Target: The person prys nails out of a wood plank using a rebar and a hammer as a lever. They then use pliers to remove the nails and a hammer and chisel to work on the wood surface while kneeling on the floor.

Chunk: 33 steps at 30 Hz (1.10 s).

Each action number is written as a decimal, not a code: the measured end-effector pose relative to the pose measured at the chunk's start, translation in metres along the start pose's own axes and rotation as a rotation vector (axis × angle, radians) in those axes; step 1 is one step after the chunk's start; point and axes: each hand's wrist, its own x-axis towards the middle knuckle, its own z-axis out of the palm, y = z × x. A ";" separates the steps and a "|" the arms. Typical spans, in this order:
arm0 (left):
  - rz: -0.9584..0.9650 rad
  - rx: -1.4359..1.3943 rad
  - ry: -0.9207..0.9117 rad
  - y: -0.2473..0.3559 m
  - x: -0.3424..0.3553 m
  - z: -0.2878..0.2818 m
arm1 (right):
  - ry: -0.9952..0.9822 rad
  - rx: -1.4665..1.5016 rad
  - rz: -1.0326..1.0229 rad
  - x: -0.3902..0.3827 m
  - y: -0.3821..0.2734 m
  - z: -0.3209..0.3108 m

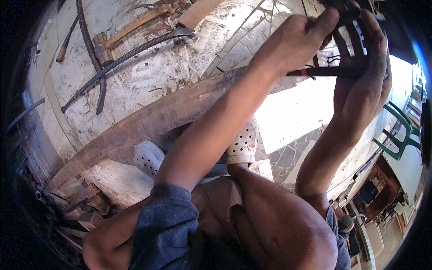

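Both my hands are raised together at the upper right, near a dark object (pixel 350 14) whose kind I cannot make out. My left hand (pixel 299 42) is closed, with its thumb pressed against that dark object. A dark rod with a red band (pixel 324 71) lies level across the palm side of my right hand (pixel 366 74), whose fingers curl up toward the same object. Shadow hides much of the grip. The rod's left end passes just below my left wrist.
A long wooden plank (pixel 157 110) crosses in front of my white clogs (pixel 243 141). Beyond it lie a hammer (pixel 102 49), a ribbed steel bar (pixel 130 56) and a wooden block (pixel 198 12). Wood offcuts (pixel 92 204) sit at lower left; a green chair (pixel 400 135) stands right.
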 end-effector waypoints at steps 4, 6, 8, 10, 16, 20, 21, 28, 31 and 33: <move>0.021 0.115 0.060 0.013 0.015 0.009 | -0.238 0.120 -0.239 0.012 0.009 0.004; 0.018 -0.052 -0.063 0.007 0.025 0.001 | -0.344 0.133 -0.232 0.017 0.014 -0.008; -0.023 -0.092 -0.076 -0.001 0.027 0.001 | -0.339 0.131 -0.200 0.017 0.018 -0.011; -0.053 -0.106 -0.085 -0.009 0.029 0.000 | -0.289 0.088 -0.195 0.012 0.024 -0.008; -0.075 -0.047 -0.112 -0.008 0.021 -0.004 | -0.279 0.312 0.095 0.025 0.033 -0.025; -0.026 -0.055 -0.110 -0.011 0.014 -0.009 | -0.267 0.285 0.063 0.014 0.039 -0.024; -0.029 -0.069 -0.065 -0.006 0.013 -0.007 | -0.262 0.284 0.061 0.013 0.040 -0.024; 0.022 -0.061 0.011 -0.009 0.011 -0.003 | -0.331 0.115 -0.095 0.009 0.035 -0.015; -0.022 -0.013 -0.047 -0.014 0.014 -0.005 | -0.328 0.100 -0.112 0.010 0.037 -0.017; 0.034 -0.041 -0.045 -0.019 0.014 -0.004 | -0.285 0.241 0.019 0.018 0.044 -0.024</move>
